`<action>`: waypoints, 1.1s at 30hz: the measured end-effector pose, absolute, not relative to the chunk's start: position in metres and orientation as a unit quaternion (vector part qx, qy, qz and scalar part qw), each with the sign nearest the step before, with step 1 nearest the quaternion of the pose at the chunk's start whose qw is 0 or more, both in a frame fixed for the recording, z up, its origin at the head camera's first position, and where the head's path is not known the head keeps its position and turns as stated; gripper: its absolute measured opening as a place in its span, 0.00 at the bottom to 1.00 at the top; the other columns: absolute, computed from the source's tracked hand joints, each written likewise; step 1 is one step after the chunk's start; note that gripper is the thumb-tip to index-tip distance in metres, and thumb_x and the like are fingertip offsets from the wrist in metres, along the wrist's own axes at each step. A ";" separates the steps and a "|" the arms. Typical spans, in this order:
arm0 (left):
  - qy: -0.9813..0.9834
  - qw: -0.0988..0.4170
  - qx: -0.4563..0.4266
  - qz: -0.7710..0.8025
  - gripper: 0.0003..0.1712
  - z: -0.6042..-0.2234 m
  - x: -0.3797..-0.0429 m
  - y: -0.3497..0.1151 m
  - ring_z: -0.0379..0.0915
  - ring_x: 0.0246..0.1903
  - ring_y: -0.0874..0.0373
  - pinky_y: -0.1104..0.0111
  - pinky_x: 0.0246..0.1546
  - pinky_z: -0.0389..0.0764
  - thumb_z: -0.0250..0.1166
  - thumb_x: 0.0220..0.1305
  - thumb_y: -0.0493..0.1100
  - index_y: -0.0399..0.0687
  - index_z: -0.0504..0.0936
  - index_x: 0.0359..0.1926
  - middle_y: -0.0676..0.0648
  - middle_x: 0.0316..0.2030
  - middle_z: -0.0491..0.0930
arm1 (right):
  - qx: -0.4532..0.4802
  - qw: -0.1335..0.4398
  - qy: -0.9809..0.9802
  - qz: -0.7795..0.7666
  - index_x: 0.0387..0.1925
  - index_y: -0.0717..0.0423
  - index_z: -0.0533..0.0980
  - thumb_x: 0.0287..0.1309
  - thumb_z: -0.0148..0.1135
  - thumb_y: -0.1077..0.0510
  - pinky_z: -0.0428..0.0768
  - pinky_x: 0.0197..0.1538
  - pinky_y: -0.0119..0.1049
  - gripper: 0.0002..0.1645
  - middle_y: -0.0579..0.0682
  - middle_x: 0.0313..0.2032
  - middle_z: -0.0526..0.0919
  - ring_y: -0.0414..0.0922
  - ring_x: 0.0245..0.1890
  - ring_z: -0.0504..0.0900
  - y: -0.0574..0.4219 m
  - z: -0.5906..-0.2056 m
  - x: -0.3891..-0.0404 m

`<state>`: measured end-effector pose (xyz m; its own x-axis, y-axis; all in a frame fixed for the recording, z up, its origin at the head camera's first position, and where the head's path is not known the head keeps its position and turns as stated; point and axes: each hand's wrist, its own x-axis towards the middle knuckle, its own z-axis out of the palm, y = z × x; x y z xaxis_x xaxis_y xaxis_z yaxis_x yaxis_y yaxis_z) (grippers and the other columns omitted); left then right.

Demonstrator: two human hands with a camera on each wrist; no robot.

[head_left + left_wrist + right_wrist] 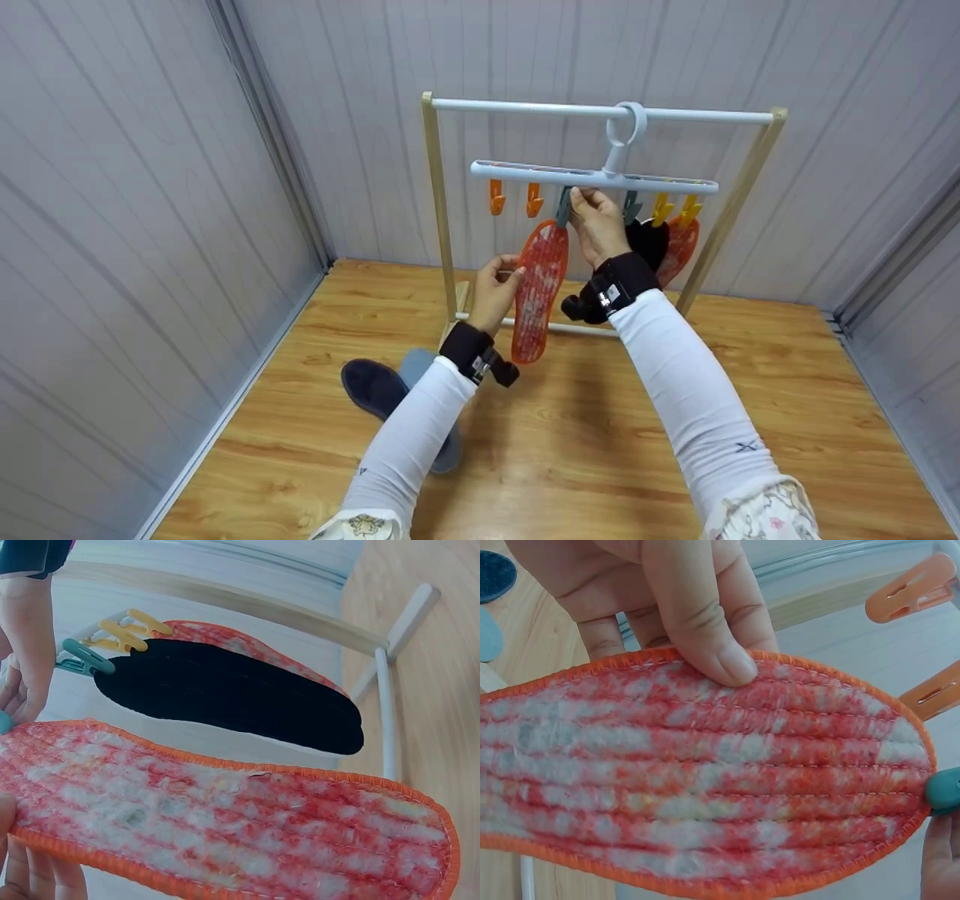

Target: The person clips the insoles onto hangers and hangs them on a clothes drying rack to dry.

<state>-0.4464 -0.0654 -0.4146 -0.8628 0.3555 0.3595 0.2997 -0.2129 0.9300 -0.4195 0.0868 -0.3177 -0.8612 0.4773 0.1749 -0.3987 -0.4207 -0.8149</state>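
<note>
A red and white quilted insole (541, 296) with orange edging hangs below a white clip hanger (547, 175). My left hand (491, 296) pinches its left edge; in the right wrist view the thumb (735, 664) lies on its face, other fingers behind. Up at the hanger, my right hand (600, 229) grips a dark green clothespin (562, 208), whose tip (946, 791) meets the insole's top end. To the right, a black insole (225, 694) and another red insole (225, 636) hang from green and yellow clothespins (124, 635).
The hanger hooks over the top bar (525, 107) of a wood-and-white rack. Two orange clothespins (496, 198) dangle at its left with nothing in them. Dark blue (371, 384) and grey-blue (448, 454) insoles lie on the wooden floor at left. Panel walls (135, 225) surround the rack.
</note>
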 end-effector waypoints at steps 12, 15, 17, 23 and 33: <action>0.609 0.042 0.262 0.747 0.09 -0.399 -0.431 -0.070 0.68 0.28 0.58 0.70 0.30 0.74 0.57 0.63 0.29 0.27 0.75 0.44 0.41 0.34 0.76 | -0.062 0.267 -0.458 0.846 0.32 0.65 0.72 0.62 0.53 0.68 0.77 0.41 0.29 0.04 0.49 0.31 0.76 0.40 0.31 0.76 0.087 -0.318 -0.420; 0.612 0.039 0.261 0.745 0.09 -0.406 -0.439 -0.064 0.69 0.28 0.60 0.72 0.30 0.74 0.58 0.64 0.31 0.30 0.76 0.44 0.44 0.34 0.76 | -0.061 0.267 -0.463 0.843 0.34 0.65 0.73 0.62 0.53 0.67 0.76 0.41 0.28 0.04 0.49 0.31 0.75 0.39 0.32 0.76 0.088 -0.318 -0.420; 0.615 0.035 0.262 0.743 0.09 -0.409 -0.444 -0.060 0.69 0.28 0.61 0.72 0.31 0.73 0.59 0.64 0.32 0.31 0.76 0.44 0.45 0.35 0.77 | -0.060 0.265 -0.466 0.842 0.34 0.65 0.73 0.63 0.53 0.67 0.76 0.41 0.28 0.03 0.48 0.31 0.75 0.39 0.32 0.76 0.089 -0.318 -0.419; 0.617 0.029 0.266 0.740 0.08 -0.408 -0.446 -0.057 0.70 0.28 0.61 0.73 0.30 0.74 0.59 0.64 0.32 0.32 0.77 0.44 0.45 0.34 0.77 | -0.060 0.270 -0.474 0.836 0.35 0.65 0.71 0.63 0.52 0.67 0.75 0.39 0.25 0.03 0.48 0.30 0.75 0.38 0.31 0.75 0.088 -0.318 -0.419; 0.624 0.036 0.258 0.736 0.09 -0.409 -0.446 -0.055 0.70 0.28 0.61 0.72 0.30 0.73 0.59 0.63 0.32 0.31 0.77 0.44 0.44 0.34 0.77 | -0.025 0.279 -0.504 0.817 0.37 0.65 0.74 0.62 0.56 0.65 0.74 0.40 0.25 0.05 0.49 0.33 0.75 0.39 0.34 0.74 0.097 -0.330 -0.424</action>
<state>-0.4464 -0.0552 -0.4087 -0.8638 0.3759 0.3355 0.2694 -0.2182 0.9380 -0.4237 0.0972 -0.3303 -0.8429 0.4814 0.2402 -0.4305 -0.3357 -0.8378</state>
